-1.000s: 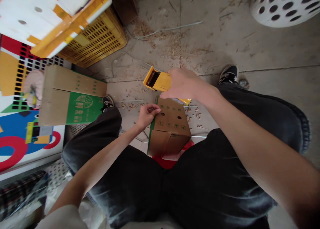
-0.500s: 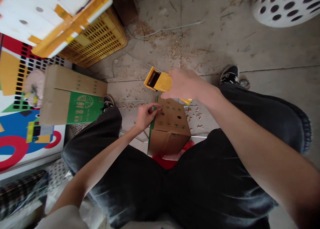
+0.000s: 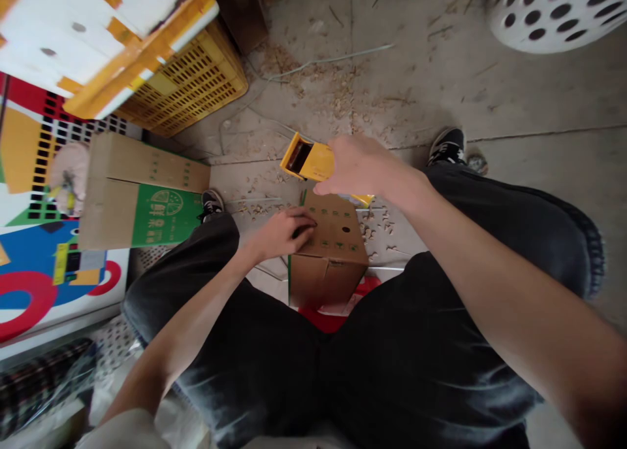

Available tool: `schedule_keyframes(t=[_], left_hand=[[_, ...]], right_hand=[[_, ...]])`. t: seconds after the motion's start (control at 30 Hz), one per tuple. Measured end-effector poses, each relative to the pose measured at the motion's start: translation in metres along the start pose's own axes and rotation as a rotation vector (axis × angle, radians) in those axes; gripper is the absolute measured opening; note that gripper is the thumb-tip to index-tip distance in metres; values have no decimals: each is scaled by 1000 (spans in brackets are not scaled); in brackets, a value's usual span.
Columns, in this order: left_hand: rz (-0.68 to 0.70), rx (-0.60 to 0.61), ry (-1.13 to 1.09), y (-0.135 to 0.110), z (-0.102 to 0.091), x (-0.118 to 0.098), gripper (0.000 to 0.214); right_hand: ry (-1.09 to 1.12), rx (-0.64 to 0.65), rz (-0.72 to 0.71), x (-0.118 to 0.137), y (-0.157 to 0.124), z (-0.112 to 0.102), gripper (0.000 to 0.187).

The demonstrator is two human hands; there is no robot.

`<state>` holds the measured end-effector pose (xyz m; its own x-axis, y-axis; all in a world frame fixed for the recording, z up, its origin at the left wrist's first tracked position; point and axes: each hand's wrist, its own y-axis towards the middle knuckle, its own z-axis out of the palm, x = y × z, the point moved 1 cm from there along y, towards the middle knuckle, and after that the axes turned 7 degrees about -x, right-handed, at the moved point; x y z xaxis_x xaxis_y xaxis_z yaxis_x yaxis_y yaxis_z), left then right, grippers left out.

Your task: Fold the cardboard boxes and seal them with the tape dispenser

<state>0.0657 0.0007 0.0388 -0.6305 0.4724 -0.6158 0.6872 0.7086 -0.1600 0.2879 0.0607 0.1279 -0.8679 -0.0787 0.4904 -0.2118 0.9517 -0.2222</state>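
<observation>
**Left hand flat on carton, right hand closed on yellow tool**

Brown cardboard carton [image 3: 337, 230] sits on the floor between the knees, on something red [image 3: 318, 319]. Top face shows a round hole, small green print and a green edge strip. Left hand [image 3: 279, 234] is open, palm down on the carton's top, fingers lightly curled, holding nothing. Right hand [image 3: 360, 168] is closed over a yellow plastic tool [image 3: 308, 158], just above the carton's far edge, with a dark slot in the end past the fingers. Exact tool type unclear. Dark denim legs [image 3: 509, 233] flank the carton, black sneakers [image 3: 448, 147] beyond. Left: flattened carton [image 3: 142, 200] with a green printed panel, yellow plastic crate [image 3: 196, 76] past it. Ahead: concrete floor [image 3: 539, 96] with wood shavings [image 3: 337, 89], white perforated basket [image 3: 553, 11] top right.
</observation>
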Motion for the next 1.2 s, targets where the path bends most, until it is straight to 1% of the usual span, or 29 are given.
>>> schedule_keyframes(t=[0.03, 0.13, 0.17, 0.2, 0.23, 0.33, 0.4, 0.5, 0.63, 0.7, 0.77, 0.83, 0.93, 1.0, 1.03, 1.1, 1.2], left_hand=[[-9, 27, 41, -4, -1, -5, 31], [-27, 71, 91, -20, 0, -15, 70], [-26, 78, 88, -25, 2, -18, 81], [-22, 85, 87, -29, 4, -20, 84], [-19, 90, 91, -32, 6, -21, 82], [-9, 89, 125, -37, 12, -23, 63], [-4, 64, 150, -38, 15, -24, 59], [28, 8, 150, -39, 19, -27, 54], [52, -111, 82, -43, 27, -33, 39], [50, -154, 63, -43, 31, -36, 35], [40, -153, 60, -41, 34, -37, 32], [10, -125, 56, -39, 37, -38, 31], [-28, -90, -6, -35, 40, -37, 38], [-39, -89, -15, -31, 42, -34, 47], [-57, -100, -10, -30, 42, -31, 47], [-101, -127, -2, -28, 41, -24, 38], [-179, -171, 12, -30, 41, -10, 35]], right_hand=[[-6, 4, 0, 0, 0, -1, 55], [-18, 15, -7, 0, -1, -1, 56], [-22, 19, -1, 0, -1, -1, 56], [-25, 18, 1, -1, 0, -1, 57], [-27, 13, 2, -1, 1, 0, 57], [-26, 10, 5, -2, 2, 1, 56], [-30, 13, 6, -2, 2, 2, 54], [-36, 14, 23, -2, 2, 1, 54], [-23, -8, 7, -4, 2, -2, 60], [-28, -3, 12, -7, 2, -3, 58], [-7, 8, 11, -10, 1, -4, 53], [57, 5, -6, -15, 0, -6, 49], [220, -30, 8, -25, -7, -19, 45], [188, -89, -37, -31, -18, -34, 38], [175, -142, -38, -34, -26, -41, 38], [312, -332, 43, -42, -48, -53, 42], [626, -498, 196, -57, -87, -55, 41]])
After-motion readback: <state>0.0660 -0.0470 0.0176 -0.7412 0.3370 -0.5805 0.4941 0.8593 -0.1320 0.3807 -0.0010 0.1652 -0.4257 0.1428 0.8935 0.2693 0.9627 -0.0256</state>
